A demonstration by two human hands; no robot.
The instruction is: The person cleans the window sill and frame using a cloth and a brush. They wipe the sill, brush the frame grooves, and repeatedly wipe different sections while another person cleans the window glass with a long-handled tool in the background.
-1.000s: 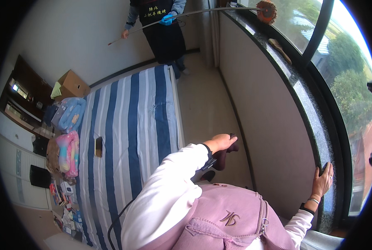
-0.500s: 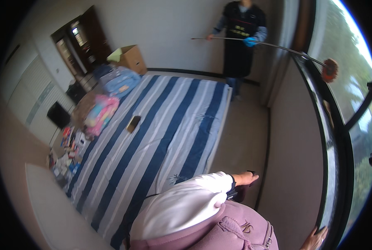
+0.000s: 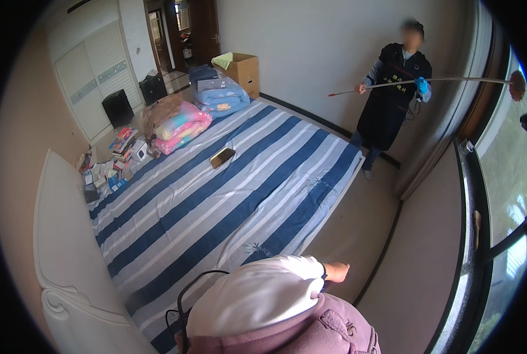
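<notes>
My left hand [image 3: 336,272] reaches out past the white sleeve [image 3: 257,289], above the floor strip between the bed and the window wall. Its fingers are mostly hidden, so I cannot tell whether it holds anything. A pink garment [image 3: 287,330] covers my body at the lower edge. My right hand is out of the picture. Beside my left arm lies the bed [image 3: 216,206] with its blue, grey and white striped sheet. A dark window frame with a ledge [image 3: 463,283] runs along my right.
A co-worker [image 3: 387,94] in a black apron holds a long pole [image 3: 458,79] with a reddish brush head [image 3: 517,86] at the window. Folded quilts [image 3: 184,127], a cardboard box [image 3: 244,72] and a pile of books [image 3: 122,141] stand along the bed's far side. A gold-faced rectangular object [image 3: 222,157] lies on the sheet.
My view has turned and lifted, showing more of the room and the co-worker. My right hand, earlier at the window ledge, has left the picture. The brush head appears farther right.
</notes>
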